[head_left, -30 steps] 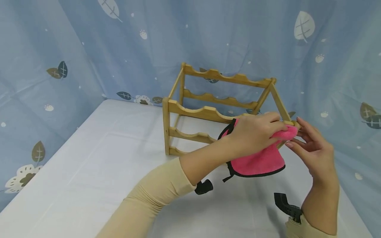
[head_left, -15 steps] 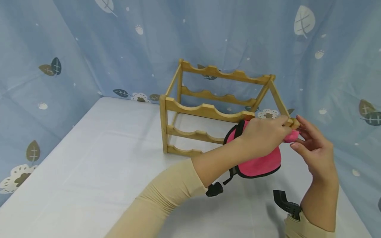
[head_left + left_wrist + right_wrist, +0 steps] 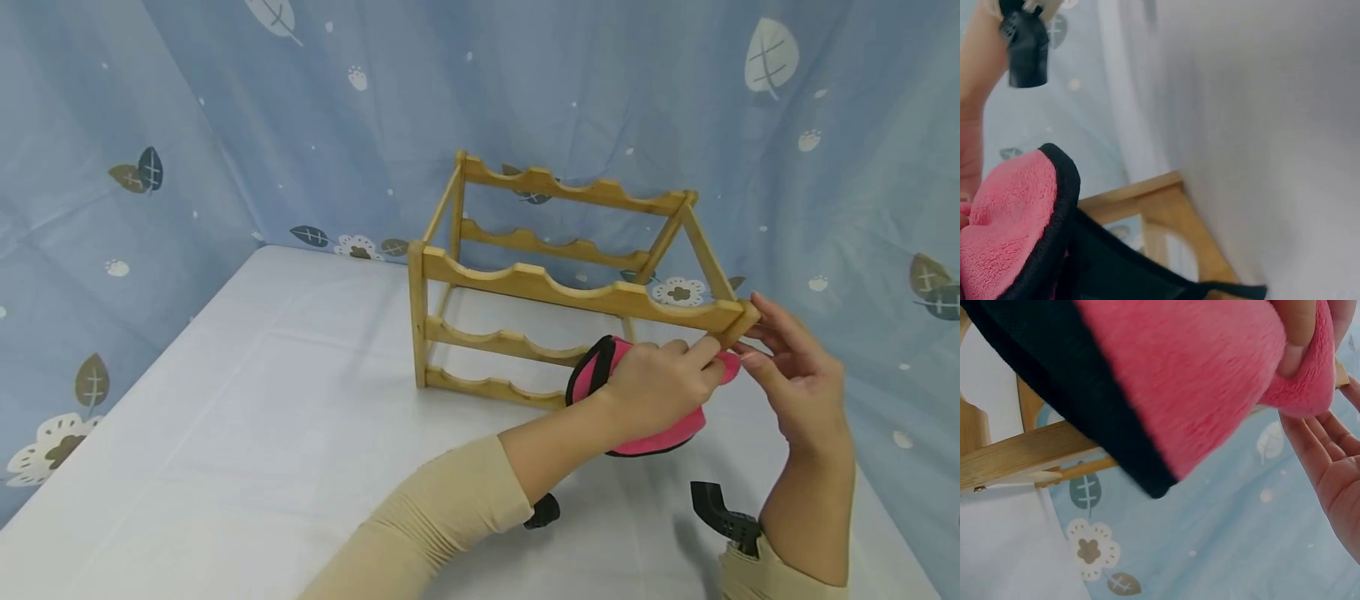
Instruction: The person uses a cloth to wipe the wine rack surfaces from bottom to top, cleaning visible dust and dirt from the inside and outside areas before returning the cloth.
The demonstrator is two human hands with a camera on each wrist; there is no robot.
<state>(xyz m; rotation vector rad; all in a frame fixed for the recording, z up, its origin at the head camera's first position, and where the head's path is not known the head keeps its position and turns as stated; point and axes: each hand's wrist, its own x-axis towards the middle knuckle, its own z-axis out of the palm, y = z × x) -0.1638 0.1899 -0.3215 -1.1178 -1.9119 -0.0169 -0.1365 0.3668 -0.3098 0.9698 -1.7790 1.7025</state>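
A wooden wine rack point(image 3: 525, 283) with scalloped rails stands at the back of the table. My left hand point(image 3: 660, 383) reaches across to its front right corner and grips a pink plush cloth point(image 3: 663, 439) with black edging, wrapped at the corner post below the top rail. In the left wrist view the cloth point(image 3: 1013, 200) shows its fluffy pink face and dark reverse. My right hand point(image 3: 806, 387) holds the same corner from the outside, thumb in front and fingers behind. In the right wrist view the cloth point(image 3: 1191, 375) hangs in front of a rail and hides much of the corner.
A white sheet point(image 3: 225, 433) covers the table. Behind and beside it hangs a blue curtain point(image 3: 390, 108) with leaf prints, close to the rack's back. Black wrist mounts point(image 3: 723, 517) stick out from the sleeves.
My left hand has slid lower with the cloth, baring the right part of the front top rail. My right hand stays at the corner.
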